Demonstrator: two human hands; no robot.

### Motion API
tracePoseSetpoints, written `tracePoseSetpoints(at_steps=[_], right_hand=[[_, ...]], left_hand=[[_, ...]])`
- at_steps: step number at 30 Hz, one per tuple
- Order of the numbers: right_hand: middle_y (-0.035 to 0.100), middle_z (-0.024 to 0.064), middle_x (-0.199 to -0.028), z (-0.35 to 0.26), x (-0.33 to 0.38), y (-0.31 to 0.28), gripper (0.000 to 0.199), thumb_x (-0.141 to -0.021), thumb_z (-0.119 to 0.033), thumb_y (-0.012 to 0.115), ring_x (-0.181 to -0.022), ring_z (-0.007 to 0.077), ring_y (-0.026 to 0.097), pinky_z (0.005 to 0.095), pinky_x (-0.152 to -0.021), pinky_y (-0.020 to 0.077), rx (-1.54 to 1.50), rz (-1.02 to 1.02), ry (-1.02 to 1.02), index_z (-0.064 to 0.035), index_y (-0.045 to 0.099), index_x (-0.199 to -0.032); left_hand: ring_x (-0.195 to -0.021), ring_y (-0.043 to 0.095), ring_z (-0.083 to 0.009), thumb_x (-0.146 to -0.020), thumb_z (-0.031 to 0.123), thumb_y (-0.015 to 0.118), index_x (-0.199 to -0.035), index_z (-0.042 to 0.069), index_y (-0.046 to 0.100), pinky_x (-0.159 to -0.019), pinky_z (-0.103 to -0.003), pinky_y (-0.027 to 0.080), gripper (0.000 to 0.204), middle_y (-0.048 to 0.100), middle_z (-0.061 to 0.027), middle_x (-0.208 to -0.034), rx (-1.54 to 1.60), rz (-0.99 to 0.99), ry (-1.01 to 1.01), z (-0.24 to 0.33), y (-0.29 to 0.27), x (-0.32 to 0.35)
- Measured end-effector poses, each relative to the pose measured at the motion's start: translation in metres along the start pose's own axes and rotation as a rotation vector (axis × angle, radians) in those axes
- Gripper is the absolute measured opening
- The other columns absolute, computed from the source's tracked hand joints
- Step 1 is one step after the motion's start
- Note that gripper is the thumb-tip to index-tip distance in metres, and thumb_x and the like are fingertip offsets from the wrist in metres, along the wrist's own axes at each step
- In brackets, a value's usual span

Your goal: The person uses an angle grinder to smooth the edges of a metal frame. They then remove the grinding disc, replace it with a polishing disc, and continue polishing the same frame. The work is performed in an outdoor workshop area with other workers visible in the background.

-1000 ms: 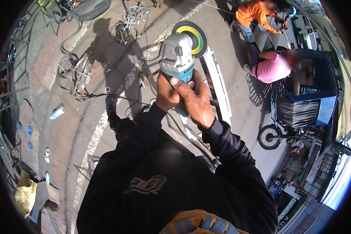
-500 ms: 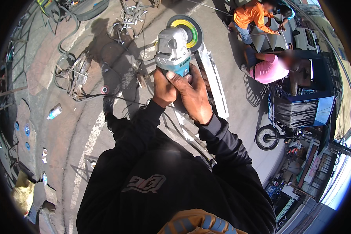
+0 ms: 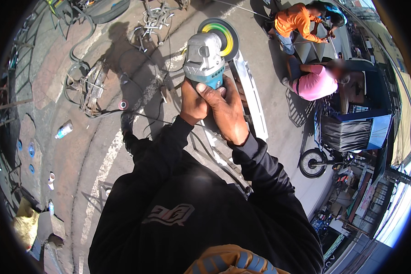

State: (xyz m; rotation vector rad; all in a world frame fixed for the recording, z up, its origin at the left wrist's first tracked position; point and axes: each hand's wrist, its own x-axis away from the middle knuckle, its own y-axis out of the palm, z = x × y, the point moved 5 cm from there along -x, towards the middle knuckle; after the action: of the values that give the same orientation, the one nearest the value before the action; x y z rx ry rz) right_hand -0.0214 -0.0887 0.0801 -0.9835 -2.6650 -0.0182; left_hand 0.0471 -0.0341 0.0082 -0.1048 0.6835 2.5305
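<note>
Both my hands are wrapped round the teal body of an angle grinder [image 3: 203,57], held out in front of me with its silver head pointing away. My left hand [image 3: 194,102] grips it from the left. On the right, my right hand [image 3: 226,107] closes on it with the thumb laid over the top. The grinder's disc [image 3: 223,40], dark with a yellow and green ring, sits at the right of the head by the upper end of a light metal frame [image 3: 251,100]. Whether the disc touches the frame I cannot tell.
A person in pink [image 3: 316,83] and another in orange [image 3: 293,20] work at the far right. Beside them stands a blue motorcycle sidecar [image 3: 351,130]. Cables and a metal machine [image 3: 93,86] lie at left, with a plastic bottle [image 3: 65,129] nearer. Scrap metal [image 3: 155,20] lies ahead.
The grinder and my hands have barely shifted, a touch to the right. Both hands keep their grip. The person in orange has moved slightly.
</note>
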Motion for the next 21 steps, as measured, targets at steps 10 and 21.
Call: tracePoseSetpoints(at_steps=[10,21], right_hand=[[0.066,0.0159,-0.124,0.0051,-0.0023,-0.0017,0.078,-0.095,-0.03,0.08,-0.11,0.018,0.064,0.0278,-0.096,0.0513,-0.044,-0.087,0.035,0.0114,0.041,-0.147],[0.066,0.0144,-0.122,0.0071,-0.0006,-0.0032,0.08,-0.095,-0.033,0.08,-0.108,0.0173,0.063,0.0275,-0.096,0.0503,0.082,-0.063,0.103,0.0117,0.04,-0.148]], left_hand=[[-0.092,0.067,-0.0185,-0.082,0.015,0.081,-0.119,-0.003,0.063,-0.083,-0.034,0.055,0.045,0.071,-0.009,-0.105,-0.043,0.007,0.025,-0.0031,-0.0008,0.0002],[-0.092,0.066,-0.018,-0.083,0.017,0.081,-0.118,-0.004,0.063,-0.082,-0.034,0.054,0.044,0.071,-0.0091,-0.104,-0.022,-0.002,0.039,-0.0055,-0.0042,0.0018]])
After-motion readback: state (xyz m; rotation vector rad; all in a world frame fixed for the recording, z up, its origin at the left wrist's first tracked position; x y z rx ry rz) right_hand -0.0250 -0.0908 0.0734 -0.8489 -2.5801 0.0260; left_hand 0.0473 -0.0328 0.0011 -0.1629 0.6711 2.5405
